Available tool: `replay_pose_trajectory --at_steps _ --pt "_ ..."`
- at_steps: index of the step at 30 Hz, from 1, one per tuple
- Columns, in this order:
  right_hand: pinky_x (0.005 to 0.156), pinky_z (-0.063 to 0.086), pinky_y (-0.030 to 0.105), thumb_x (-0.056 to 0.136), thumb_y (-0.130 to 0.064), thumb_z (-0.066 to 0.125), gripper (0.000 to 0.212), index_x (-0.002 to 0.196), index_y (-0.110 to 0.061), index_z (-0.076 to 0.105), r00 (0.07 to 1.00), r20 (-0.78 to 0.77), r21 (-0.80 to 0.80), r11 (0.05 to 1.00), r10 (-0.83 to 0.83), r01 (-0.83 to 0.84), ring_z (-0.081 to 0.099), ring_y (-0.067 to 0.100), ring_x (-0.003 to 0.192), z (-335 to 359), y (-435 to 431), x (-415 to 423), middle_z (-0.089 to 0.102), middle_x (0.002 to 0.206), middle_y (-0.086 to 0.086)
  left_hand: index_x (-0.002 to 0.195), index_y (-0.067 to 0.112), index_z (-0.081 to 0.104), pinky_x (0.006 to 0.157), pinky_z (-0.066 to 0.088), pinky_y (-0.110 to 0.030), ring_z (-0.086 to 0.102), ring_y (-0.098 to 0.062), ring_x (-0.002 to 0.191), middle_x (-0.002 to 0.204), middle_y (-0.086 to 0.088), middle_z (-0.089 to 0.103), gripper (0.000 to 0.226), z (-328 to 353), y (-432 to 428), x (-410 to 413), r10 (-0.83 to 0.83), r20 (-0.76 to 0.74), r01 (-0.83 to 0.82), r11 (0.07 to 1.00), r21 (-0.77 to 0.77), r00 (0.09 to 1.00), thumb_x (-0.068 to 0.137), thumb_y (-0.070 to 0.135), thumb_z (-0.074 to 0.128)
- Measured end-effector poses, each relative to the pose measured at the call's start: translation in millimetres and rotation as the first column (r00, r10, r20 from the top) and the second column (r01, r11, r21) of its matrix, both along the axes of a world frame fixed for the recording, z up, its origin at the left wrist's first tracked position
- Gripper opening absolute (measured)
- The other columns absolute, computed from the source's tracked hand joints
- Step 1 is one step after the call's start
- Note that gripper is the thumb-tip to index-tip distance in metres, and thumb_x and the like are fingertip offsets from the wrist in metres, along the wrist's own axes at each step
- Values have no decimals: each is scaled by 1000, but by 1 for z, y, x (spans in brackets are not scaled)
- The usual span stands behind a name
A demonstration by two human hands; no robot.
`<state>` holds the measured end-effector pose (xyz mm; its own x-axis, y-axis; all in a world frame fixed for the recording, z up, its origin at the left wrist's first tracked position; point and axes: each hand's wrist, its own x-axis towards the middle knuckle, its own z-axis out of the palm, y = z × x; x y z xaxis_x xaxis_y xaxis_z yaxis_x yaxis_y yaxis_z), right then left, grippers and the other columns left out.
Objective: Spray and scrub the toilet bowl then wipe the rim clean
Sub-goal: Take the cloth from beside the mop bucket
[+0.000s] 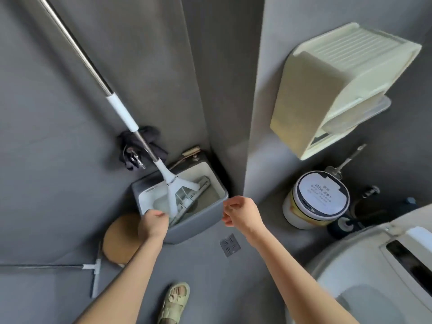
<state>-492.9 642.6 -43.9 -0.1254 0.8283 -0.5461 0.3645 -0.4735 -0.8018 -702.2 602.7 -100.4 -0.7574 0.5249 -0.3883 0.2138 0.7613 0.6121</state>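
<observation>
Head view, looking down into a grey bathroom corner. The left hand [153, 224] reaches over the near rim of a grey bucket [198, 228] at the centre of the frame. Its fingertips dip out of sight inside, so I cannot tell whether they grip anything. The right hand [240, 212] hovers just right of the bucket, fingers loosely curled, holding nothing. A mop [173, 183] stands in the bucket, its long handle slanting to the upper left. The toilet [364, 277], the thing to be cleaned, fills the lower right corner, well apart from both hands. No spray bottle shows.

This looks like fetching a cleaning tool before any spraying starts. To do it well, lift whatever is taken straight up past the mop head, and steady the mop handle with the free right hand so it does not topple.

Walls close in behind the bucket. A white lidded tub [315, 202] and a dark holder [346, 226] crowd the gap between bucket and toilet. Open floor lies at lower centre, around 1 floor drain [230, 244] and 1 sandalled foot [174, 302].
</observation>
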Motion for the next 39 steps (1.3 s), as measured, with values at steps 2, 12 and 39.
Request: replay_pose_trajectory --at_steps 2,12,39 --pt "61 51 32 81 2 41 22 66 -1 58 999 7 -4 999 42 -42 50 21 56 -7 10 -42 52 63 10 96 4 69 87 53 -40 64 -37 99 106 -19 70 18 -7 9 -43 55 15 -56 998 36 998 82 14 63" --pt "62 51 29 86 -5 47 20 75 -6 63 998 59 -65 998 29 -25 55 12 53 -18 63 -221 57 68 6 100 -8 54 88 50 -55 59 -51 102 111 -32 62 77 -20 153 -233 118 215 -161 968 192 969 68 62 56" --pt "90 42 26 88 -32 61 41 126 -22 53 918 376 258 966 -128 28 57 15 110 32 -43 -215 60 121 -4 103 13 73 80 55 -39 67 -36 93 99 -13 74 25 48 95 -260 -223 -280 288 933 218 934 80 20 67"
